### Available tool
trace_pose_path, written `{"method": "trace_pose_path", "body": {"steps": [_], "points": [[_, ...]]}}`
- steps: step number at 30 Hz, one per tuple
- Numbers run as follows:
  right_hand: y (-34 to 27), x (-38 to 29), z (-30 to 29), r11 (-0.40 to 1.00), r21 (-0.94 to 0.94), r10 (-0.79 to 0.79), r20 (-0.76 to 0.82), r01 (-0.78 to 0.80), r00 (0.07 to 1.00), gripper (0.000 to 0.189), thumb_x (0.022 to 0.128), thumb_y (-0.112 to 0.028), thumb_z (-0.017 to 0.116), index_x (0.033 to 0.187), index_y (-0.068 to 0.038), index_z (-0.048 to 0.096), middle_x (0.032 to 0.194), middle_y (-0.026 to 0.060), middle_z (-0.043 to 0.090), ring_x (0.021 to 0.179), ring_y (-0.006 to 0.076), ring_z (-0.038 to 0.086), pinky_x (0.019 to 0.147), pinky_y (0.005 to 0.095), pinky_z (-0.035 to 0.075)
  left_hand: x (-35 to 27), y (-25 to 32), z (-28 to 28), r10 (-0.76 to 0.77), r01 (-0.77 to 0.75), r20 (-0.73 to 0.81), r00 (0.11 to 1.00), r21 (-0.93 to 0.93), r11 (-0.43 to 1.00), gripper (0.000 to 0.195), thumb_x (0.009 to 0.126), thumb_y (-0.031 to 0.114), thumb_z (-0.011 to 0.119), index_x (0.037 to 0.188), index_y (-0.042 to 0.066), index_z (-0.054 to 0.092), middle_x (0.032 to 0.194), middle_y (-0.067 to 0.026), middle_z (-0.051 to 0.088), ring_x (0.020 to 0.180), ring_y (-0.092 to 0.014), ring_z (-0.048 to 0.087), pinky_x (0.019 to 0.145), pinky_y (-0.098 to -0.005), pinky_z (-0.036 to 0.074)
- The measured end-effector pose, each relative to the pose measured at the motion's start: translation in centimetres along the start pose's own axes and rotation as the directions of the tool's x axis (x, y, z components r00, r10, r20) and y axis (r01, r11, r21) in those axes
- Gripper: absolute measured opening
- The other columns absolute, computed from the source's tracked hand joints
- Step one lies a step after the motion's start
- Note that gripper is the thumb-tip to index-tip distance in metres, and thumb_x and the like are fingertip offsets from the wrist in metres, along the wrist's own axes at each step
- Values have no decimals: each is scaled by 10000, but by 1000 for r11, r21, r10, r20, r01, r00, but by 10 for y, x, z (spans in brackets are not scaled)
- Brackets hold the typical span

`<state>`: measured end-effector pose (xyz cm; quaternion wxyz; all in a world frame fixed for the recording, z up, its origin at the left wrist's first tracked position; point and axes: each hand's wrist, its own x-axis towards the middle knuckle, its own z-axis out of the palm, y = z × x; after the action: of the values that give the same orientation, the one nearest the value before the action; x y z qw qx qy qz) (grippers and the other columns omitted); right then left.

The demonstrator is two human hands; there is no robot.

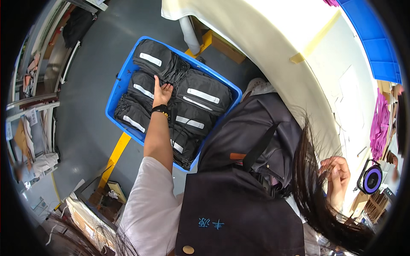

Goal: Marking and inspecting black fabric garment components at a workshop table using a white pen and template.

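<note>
A blue plastic crate [125,72] on the floor holds several bundles of black fabric items [205,86] with white strips on them. My left hand [163,91] is over the middle of the bundles, palm up, thumb raised and fingers slightly curled, with nothing seen in it. A black band and a beaded bracelet are on that wrist. My right hand [336,176] is beside the table edge at the right, fingers curled; strands of hair cover part of it, and whether it holds anything is unclear.
A table with a cream cover [275,44] curves along the right, bearing a strip of yellow tape. A blue bin [371,41] and a purple-rimmed round device [372,180] are at far right. Shelving [35,108] lines the left. Yellow tape [115,156] marks the grey floor.
</note>
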<state>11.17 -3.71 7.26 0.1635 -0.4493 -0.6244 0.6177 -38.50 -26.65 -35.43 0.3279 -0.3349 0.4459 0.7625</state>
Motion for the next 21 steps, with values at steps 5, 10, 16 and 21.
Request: {"method": "trace_pose_path", "body": {"steps": [5,10,16,21], "points": [[2,4,-3,1000,-2,20,-33,-20,999,273,964,-192,526,1134,21,515,968,166,637,767,203,615,558,276,516,-4,5,29,-40,20,177,983,109,994,1203,687,725,661,1488,33,89,1520,-177,188,1391,-295,213,1128,-458,166],[5,13,-1,994,77,87,-51,-83,995,265,965,-188,524,1130,19,519,955,153,633,761,199,612,562,274,514,-14,9,46,-72,59,95,993,137,989,1134,631,852,557,1464,147,249,1528,-77,257,1364,-265,255,1065,-456,205],[7,30,-8,988,3,152,-36,-152,988,248,964,-184,524,1104,20,534,950,157,634,755,200,620,564,272,511,-2,15,43,-134,124,43,990,178,976,1147,592,825,626,1447,134,298,1507,-78,301,1336,-265,291,1063,-443,201],[12,41,-2,970,163,192,-56,-181,980,243,960,-175,529,1097,26,534,949,162,634,758,198,628,575,272,515,10,17,48,-90,91,-17,996,120,989,1043,670,569,746,1467,105,257,1512,-111,287,1379,-292,255,1117,-441,141]]}}
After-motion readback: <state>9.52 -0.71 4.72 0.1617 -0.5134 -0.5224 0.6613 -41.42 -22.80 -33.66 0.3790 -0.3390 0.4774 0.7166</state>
